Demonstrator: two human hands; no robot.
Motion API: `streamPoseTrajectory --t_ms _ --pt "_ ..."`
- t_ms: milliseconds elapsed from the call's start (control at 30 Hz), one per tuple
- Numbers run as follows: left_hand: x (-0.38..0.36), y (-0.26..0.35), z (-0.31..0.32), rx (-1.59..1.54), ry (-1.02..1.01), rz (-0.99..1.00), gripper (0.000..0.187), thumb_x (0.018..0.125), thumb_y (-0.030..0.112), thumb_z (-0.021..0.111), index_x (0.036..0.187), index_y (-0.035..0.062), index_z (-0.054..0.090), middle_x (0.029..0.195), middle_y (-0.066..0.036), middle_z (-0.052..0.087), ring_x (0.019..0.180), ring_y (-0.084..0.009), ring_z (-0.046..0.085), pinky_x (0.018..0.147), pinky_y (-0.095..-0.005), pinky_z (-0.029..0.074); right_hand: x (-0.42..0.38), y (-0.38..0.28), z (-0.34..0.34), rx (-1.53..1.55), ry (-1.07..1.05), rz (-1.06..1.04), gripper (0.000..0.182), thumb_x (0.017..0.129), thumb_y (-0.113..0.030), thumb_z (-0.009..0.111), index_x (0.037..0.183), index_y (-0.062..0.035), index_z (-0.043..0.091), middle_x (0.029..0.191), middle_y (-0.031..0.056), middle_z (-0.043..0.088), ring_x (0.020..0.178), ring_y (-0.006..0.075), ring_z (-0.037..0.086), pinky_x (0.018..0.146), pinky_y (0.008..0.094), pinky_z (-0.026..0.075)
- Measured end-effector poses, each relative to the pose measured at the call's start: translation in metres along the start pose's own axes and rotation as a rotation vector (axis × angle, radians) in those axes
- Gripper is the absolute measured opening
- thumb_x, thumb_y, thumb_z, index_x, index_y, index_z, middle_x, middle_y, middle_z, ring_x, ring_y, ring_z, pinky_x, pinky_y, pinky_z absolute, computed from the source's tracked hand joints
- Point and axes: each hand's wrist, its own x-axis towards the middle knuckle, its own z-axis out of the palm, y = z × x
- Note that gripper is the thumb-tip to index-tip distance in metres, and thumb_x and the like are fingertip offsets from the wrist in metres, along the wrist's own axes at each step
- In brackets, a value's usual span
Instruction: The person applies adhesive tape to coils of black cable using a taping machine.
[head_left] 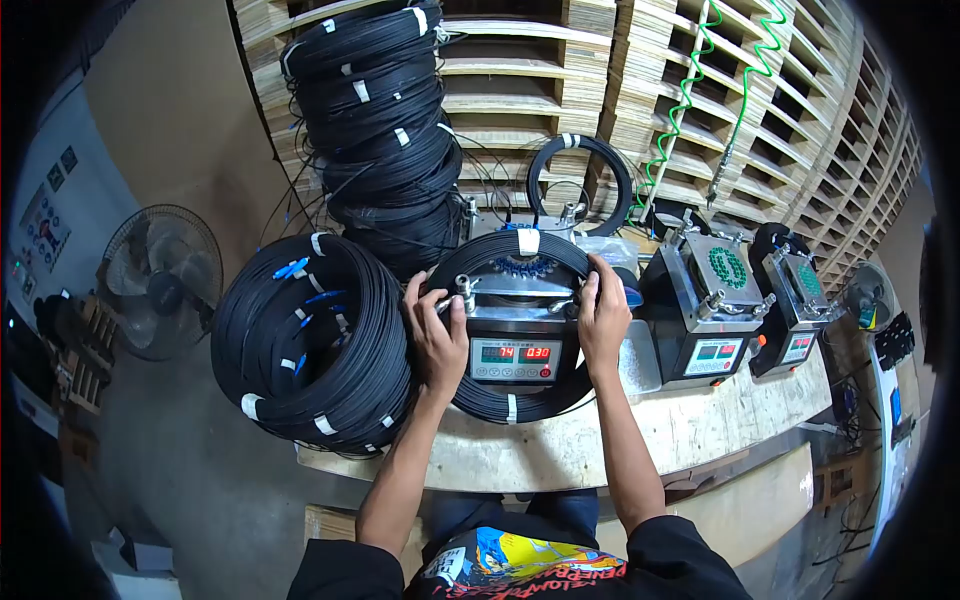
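Note:
My left hand (438, 335) and my right hand (604, 310) grip opposite sides of a black cable coil (512, 408) with white tape bands. The coil stands around the front of a metal machine (515, 325), whose panel (514, 360) shows red lit digits through the ring. Fingers of both hands curl over the upper sides of the coil. Left of my left hand, a thick stack of black coils (375, 350) lies on its side with blue connectors (292, 268) inside.
A tall stack of coils (385, 130) rises behind. Two more machines (712, 300) (800, 300) stand at the right on the wooden table (690, 425). A fan (165, 285) is at the left. Green spiral hoses (680, 110) hang before wooden pallets (500, 85).

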Motion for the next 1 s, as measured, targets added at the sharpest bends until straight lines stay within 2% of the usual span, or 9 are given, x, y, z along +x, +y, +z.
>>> streamPoseTrajectory --t_ms 167,233,300,367,400,533,767,833,1000 --pt "0.002 -0.002 0.004 0.109 -0.023 -0.027 0.031 0.103 0.028 0.052 0.099 -0.0022 0.047 0.137 -0.032 0.043 0.121 -0.0415 0.051 0.100 -0.0476 0.044 -0.001 0.001 0.002 -0.018 0.011 0.011 0.028 0.100 -0.013 0.049 0.123 -0.0027 0.062 0.115 0.0190 0.067 0.105 0.0370 0.065 0.089 0.0415 0.050" --pt "0.002 -0.005 0.002 0.172 -0.064 -0.021 0.029 0.104 0.028 0.051 0.100 0.0004 0.045 0.139 -0.031 0.041 0.119 -0.0431 0.053 0.093 -0.0461 0.051 -0.001 -0.001 0.002 -0.021 0.005 0.018 0.028 0.100 -0.013 0.049 0.123 -0.0028 0.062 0.116 0.0189 0.067 0.105 0.0369 0.065 0.090 0.0415 0.050" --pt "-0.001 -0.009 -0.003 0.152 -0.104 -0.063 0.024 0.103 0.022 0.052 0.101 -0.0007 0.046 0.138 -0.030 0.042 0.119 -0.0414 0.053 0.093 -0.0456 0.050 -0.001 0.000 0.002 -0.024 -0.001 0.029 0.028 0.100 -0.013 0.049 0.123 -0.0030 0.062 0.116 0.0188 0.067 0.105 0.0367 0.065 0.090 0.0414 0.051" --pt "-0.006 -0.017 -0.007 0.092 -0.148 0.040 0.019 0.101 0.015 0.055 0.105 -0.0021 0.047 0.138 -0.028 0.044 0.117 -0.0386 0.054 0.093 -0.0454 0.050 -0.001 0.002 0.003 -0.021 -0.003 0.030 0.028 0.100 -0.013 0.050 0.123 -0.0026 0.062 0.116 0.0186 0.067 0.105 0.0365 0.065 0.090 0.0415 0.051" --pt "-0.004 -0.015 -0.006 0.137 -0.074 0.156 0.016 0.099 0.009 0.058 0.108 -0.0028 0.051 0.132 -0.024 0.048 0.112 -0.0356 0.056 0.090 -0.0434 0.050 -0.001 0.002 0.003 -0.024 -0.002 0.035 0.028 0.100 -0.013 0.050 0.123 -0.0026 0.062 0.116 0.0186 0.067 0.105 0.0365 0.065 0.090 0.0415 0.051" --pt "-0.014 -0.018 -0.001 0.094 -0.007 0.088 0.013 0.099 0.009 0.059 0.106 -0.0012 0.059 0.112 -0.019 0.053 0.105 -0.0330 0.057 0.090 -0.0414 0.050 -0.001 0.004 0.005 -0.049 0.028 -0.010 0.029 0.100 -0.013 0.049 0.123 -0.0018 0.062 0.116 0.0186 0.068 0.105 0.0362 0.066 0.089 0.0413 0.051" --pt "-0.013 -0.024 0.000 0.117 0.025 0.163 0.017 0.097 0.000 0.057 0.114 0.0005 0.056 0.109 -0.018 0.054 0.104 -0.0336 0.057 0.090 -0.0421 0.049 -0.001 0.003 0.007 -0.041 0.036 -0.005 0.029 0.099 -0.013 0.049 0.122 -0.0012 0.063 0.116 0.0190 0.068 0.106 0.0361 0.066 0.090 0.0409 0.051" --pt "-0.012 -0.029 -0.003 0.121 0.006 0.304 0.022 0.096 -0.001 0.057 0.118 0.0005 0.053 0.110 -0.018 0.053 0.106 -0.0339 0.056 0.091 -0.0437 0.048 -0.001 0.003 0.007 -0.043 0.028 0.004 0.029 0.099 -0.013 0.049 0.122 -0.0011 0.063 0.116 0.0191 0.068 0.106 0.0362 0.066 0.090 0.0410 0.051" --pt "-0.009 -0.012 0.002 0.115 0.061 0.120 0.022 0.098 0.004 0.056 0.119 -0.0013 0.052 0.111 -0.018 0.051 0.109 -0.0333 0.054 0.092 -0.0443 0.047 -0.002 0.004 0.006 -0.054 0.034 0.002 0.029 0.099 -0.012 0.049 0.122 -0.0009 0.063 0.116 0.0193 0.068 0.107 0.0365 0.065 0.091 0.0414 0.051"
